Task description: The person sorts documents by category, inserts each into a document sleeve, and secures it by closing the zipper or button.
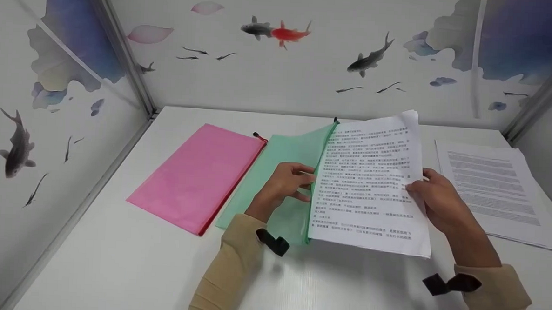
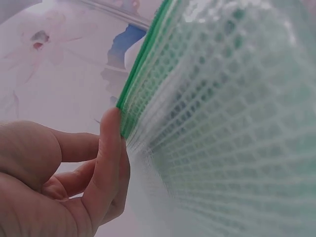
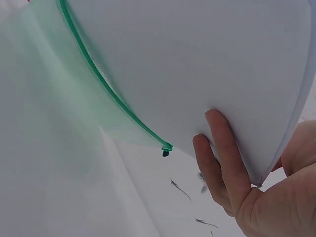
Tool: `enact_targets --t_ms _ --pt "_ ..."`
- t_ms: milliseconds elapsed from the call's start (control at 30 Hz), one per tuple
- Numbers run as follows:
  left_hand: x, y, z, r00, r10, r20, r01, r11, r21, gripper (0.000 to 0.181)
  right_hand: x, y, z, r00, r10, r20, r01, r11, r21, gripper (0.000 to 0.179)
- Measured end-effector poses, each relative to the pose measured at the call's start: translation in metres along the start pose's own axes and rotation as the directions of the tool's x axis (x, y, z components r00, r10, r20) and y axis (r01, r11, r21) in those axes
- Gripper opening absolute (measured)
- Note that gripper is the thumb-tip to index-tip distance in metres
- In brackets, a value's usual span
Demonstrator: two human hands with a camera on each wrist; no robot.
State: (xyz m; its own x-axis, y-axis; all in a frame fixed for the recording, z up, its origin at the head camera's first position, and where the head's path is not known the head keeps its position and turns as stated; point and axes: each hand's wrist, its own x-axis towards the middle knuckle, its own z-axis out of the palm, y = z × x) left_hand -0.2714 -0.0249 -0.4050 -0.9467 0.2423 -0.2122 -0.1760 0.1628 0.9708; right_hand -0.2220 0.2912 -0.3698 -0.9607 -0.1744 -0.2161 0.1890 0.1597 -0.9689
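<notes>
Printed sheets [image 1: 367, 191] are slanting above the white table [image 1: 113, 259], their left side passing into the green pouch [image 1: 288, 148] at its zip edge; how deep they are reaching, you are not able to tell. Your left hand [image 1: 285, 181] is pinching that edge. Your right hand [image 1: 441, 204] is holding the sheets' right edge, the paper hiding its rear fingers from the head view, while the right wrist view is showing them. Your sleeves [image 1: 229, 265] are running out of frame. Rows of characters are showing, too small for reading; those on the paper stack [image 1: 493, 183] are blurring into grey lines.
</notes>
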Motion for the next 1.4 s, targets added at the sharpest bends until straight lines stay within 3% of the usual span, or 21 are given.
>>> enact_targets --t_ms 133,467,833,1233,1400 --pt "0.0 0.0 0.002 1.0 -0.005 -0.014 0.005 1.0 -0.003 0.028 -0.001 0.0 0.006 0.999 -0.022 -0.026 0.021 0.999 -0.045 0.063" --pt "0.0 0.0 0.003 1.0 -0.018 -0.023 0.018 1.0 -0.022 0.028 0.0 0.002 0.02 1.0 -0.013 -0.011 0.013 1.0 0.007 0.063" --pt "0.001 0.0 0.003 1.0 0.004 -0.02 -0.004 1.0 -0.015 0.026 -0.004 -0.002 0.004 0.994 -0.046 0.095 0.051 0.997 -0.053 0.062" --pt "-0.001 0.0 0.004 0.999 -0.01 -0.033 0.01 1.0 -0.001 0.027 -0.007 -0.004 -0.003 0.965 -0.115 0.235 0.088 0.989 0.121 0.063" --pt "-0.001 0.0 0.006 1.0 0.003 -0.021 -0.003 1.0 -0.016 0.026 -0.004 -0.002 0.002 0.965 -0.135 0.223 0.105 0.985 0.139 0.066"
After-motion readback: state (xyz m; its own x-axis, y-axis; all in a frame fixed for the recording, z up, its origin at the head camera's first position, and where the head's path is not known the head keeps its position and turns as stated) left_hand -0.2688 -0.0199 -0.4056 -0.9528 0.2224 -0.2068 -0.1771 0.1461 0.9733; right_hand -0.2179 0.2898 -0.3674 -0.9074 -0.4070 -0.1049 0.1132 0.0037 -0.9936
